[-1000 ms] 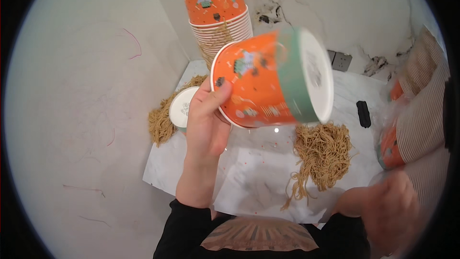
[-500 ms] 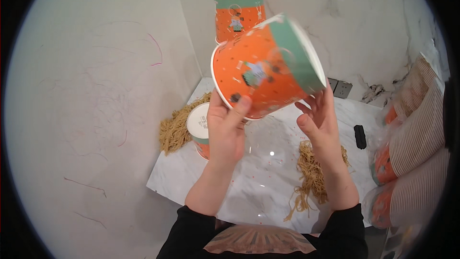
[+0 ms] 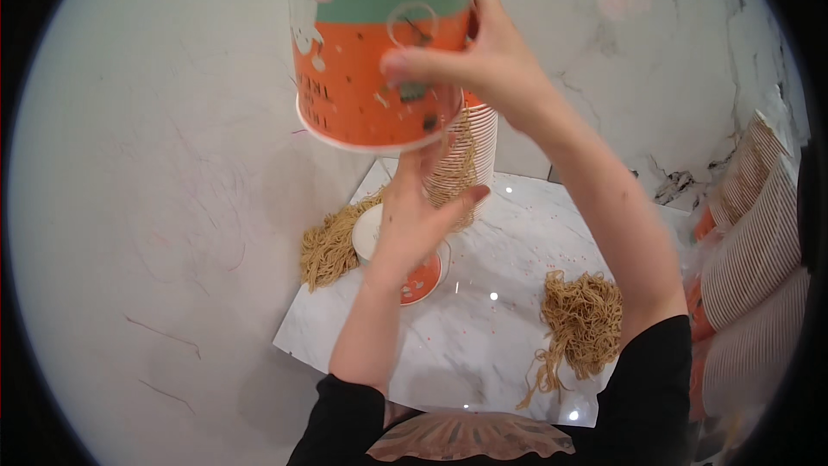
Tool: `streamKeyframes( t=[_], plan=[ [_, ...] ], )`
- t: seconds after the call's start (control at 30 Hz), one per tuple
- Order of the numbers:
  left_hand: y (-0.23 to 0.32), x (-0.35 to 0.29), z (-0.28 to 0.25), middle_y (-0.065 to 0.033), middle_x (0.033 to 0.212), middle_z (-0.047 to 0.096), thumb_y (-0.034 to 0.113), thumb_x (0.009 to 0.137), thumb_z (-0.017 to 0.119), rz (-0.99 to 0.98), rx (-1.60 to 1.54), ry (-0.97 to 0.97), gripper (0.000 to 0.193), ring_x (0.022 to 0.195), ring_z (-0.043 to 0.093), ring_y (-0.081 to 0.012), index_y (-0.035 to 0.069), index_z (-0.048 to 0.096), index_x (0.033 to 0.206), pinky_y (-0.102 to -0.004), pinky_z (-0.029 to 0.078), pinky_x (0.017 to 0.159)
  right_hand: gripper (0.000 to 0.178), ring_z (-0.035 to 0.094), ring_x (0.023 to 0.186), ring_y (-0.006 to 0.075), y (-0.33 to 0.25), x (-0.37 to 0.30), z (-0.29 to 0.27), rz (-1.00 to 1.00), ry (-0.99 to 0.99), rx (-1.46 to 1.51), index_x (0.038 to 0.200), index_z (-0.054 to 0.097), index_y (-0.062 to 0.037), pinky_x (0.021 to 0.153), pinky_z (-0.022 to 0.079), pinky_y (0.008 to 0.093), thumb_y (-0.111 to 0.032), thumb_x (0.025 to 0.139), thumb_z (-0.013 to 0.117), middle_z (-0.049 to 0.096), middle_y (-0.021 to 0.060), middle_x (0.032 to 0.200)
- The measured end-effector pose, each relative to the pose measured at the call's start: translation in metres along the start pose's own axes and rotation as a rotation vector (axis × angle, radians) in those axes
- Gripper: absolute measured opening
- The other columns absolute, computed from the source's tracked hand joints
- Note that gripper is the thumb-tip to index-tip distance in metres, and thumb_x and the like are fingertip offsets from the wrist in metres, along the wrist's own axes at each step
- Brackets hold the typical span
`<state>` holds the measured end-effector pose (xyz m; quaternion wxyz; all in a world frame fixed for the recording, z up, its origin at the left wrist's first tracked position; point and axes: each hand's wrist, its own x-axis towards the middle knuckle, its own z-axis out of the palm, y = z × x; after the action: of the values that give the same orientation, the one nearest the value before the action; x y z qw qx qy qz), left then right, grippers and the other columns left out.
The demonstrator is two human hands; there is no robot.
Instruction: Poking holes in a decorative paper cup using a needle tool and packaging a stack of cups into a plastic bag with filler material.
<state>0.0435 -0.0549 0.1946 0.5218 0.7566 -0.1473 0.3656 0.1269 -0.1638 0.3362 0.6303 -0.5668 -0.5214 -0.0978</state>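
Note:
An orange paper tub (image 3: pixel 354 60) with a green band is raised high, upside down, its white base up. My right hand (image 3: pixel 474 60) is closed round its right side, the thumb across the printed front. Below it, my left hand (image 3: pixel 412 220) has its thumb spread and fingers reaching up near the tub's lower rim; the fingertips are partly hidden, and I cannot tell if they touch. Behind my left hand a second orange tub (image 3: pixel 423 283) stands upside down on the table, partly covered. Tan strands (image 3: pixel 464 168) hang behind the hand.
A tall stack of nested tubs (image 3: pixel 485 151) stands at the back. Bundles of tan noodle-like strands lie at the left (image 3: pixel 332 246) and right (image 3: pixel 582 324) of the marbled table (image 3: pixel 483 354). Bagged tub stacks (image 3: pixel 750 267) line the right edge; walls rise left and behind.
The tub has moved up and left and turned from tilted to upside down. My right hand has risen with it, while my left hand has come off its side to below it.

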Motion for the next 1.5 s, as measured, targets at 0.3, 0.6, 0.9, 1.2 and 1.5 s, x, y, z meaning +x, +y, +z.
streamKeyframes(
  t=[0.3,0.6,0.9,1.2,1.5],
  plan=[
    [-0.029,0.112,-0.067,-0.0129,0.091,0.072,0.014,0.083,0.073,0.36,0.938,0.109,0.01,0.098,0.066,-0.0325,0.005,0.07,0.086,-0.0575,0.04,0.108,0.13,0.058,0.123,0.0342,0.044,0.098,-0.025,-0.339,0.219,-0.697,0.146,0.028,0.0038,0.104,0.049,0.0446,-0.053,0.052,0.097,0.057,0.0229,0.129],
    [-0.105,0.138,-0.058,-0.0186,0.099,0.071,0.013,0.085,0.07,0.339,0.952,0.126,0.011,0.115,0.06,-0.0393,0.002,0.068,0.087,-0.0537,0.042,0.104,0.131,0.049,0.132,0.0356,0.108,0.113,-0.018,0.085,0.375,-0.947,0.146,0.033,0.006,0.109,0.044,0.0447,-0.061,0.051,0.093,0.051,0.0233,0.136],
    [-0.132,0.131,-0.046,-0.0198,0.085,0.07,0.014,0.091,0.064,-0.003,0.545,0.093,0.016,0.077,0.069,-0.0354,-0.001,0.063,0.088,-0.0461,0.053,0.071,0.132,0.051,0.13,0.0373,0.139,0.075,-0.034,0.272,0.366,-0.685,0.147,0.028,0.0074,0.106,0.048,0.0455,-0.056,0.052,0.094,0.049,0.0268,0.137],
    [-0.131,0.124,-0.035,-0.0182,0.083,0.069,0.015,0.09,0.062,-0.092,0.438,0.153,0.017,0.075,0.07,-0.0303,-0.002,0.061,0.086,-0.0404,0.054,0.07,0.115,0.059,0.123,0.032,0.151,0.056,-0.048,0.286,0.262,-0.473,0.139,0.035,0.0045,0.102,0.052,0.0418,-0.047,0.057,0.096,0.055,0.023,0.133],
    [-0.152,0.108,-0.055,-0.0187,0.113,0.07,0.016,0.088,0.07,-0.137,0.268,0.007,0.02,0.105,0.07,-0.0269,-0.002,0.064,0.095,-0.0357,0.057,0.082,0.111,0.059,0.123,0.0309,0.158,0.044,-0.044,0.231,0.251,-0.405,0.139,0.035,0.0029,0.103,0.051,0.0424,-0.046,0.059,0.095,0.057,0.0216,0.132]
  ],
)
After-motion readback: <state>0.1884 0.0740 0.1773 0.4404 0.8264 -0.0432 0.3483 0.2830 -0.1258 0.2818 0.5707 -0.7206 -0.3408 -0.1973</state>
